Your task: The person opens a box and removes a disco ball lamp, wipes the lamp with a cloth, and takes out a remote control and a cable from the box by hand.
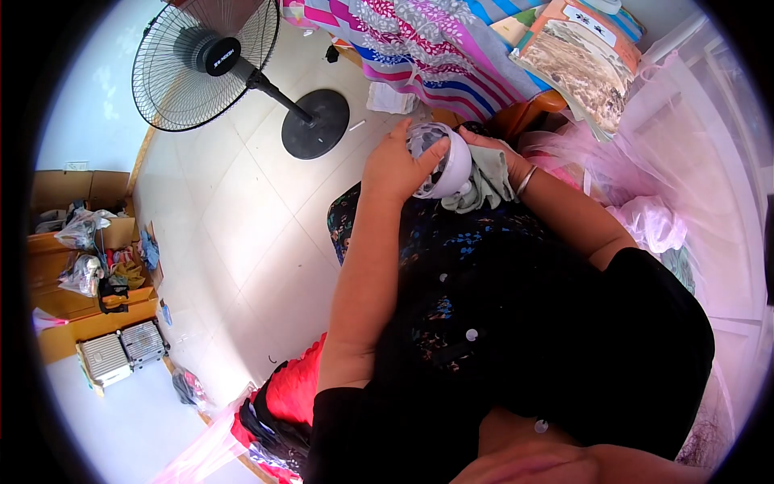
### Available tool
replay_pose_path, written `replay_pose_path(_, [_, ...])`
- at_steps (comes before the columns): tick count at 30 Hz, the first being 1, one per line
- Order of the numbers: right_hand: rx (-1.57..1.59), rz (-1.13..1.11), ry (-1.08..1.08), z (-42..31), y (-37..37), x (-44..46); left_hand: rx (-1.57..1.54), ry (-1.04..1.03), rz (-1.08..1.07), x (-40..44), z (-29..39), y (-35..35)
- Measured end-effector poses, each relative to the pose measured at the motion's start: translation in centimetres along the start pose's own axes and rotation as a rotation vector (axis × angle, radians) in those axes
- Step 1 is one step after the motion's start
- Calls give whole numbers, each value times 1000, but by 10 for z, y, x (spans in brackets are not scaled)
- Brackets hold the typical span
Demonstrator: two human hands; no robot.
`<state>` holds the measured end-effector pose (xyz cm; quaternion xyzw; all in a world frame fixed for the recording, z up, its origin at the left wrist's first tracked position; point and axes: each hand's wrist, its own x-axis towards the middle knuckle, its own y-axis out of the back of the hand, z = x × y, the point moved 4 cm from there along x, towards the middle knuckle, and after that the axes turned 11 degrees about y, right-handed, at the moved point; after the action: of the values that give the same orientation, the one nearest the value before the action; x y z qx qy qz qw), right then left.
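Wide tiled floor (250,198) edging lap (427,234), left hand (395,164) gripping white globe (458,168), right hand (493,147) clutching grey cloth (488,182)

This looks like a home, with its standing fan (222,56), patterned cloth (435,48), pink netting (693,202) and cardboard boxes (111,185).

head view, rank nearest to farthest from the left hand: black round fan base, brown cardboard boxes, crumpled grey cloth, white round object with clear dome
1. White round object with clear dome: in the left hand.
2. Crumpled grey cloth: right of it, at the right hand.
3. Black round fan base: on the floor, ahead and left.
4. Brown cardboard boxes: far left.
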<state>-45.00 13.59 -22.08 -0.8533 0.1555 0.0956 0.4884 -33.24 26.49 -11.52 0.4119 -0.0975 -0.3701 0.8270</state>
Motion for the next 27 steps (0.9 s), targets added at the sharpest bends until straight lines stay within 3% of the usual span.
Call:
replay_pose_path(17, [-79,-153,15,-3,-14,-9,15,19,-5,3,-8,-1])
replay_pose_path(27, [-139,-56,-1,-4,-14,-8,26,20,-6,3,-11,-3])
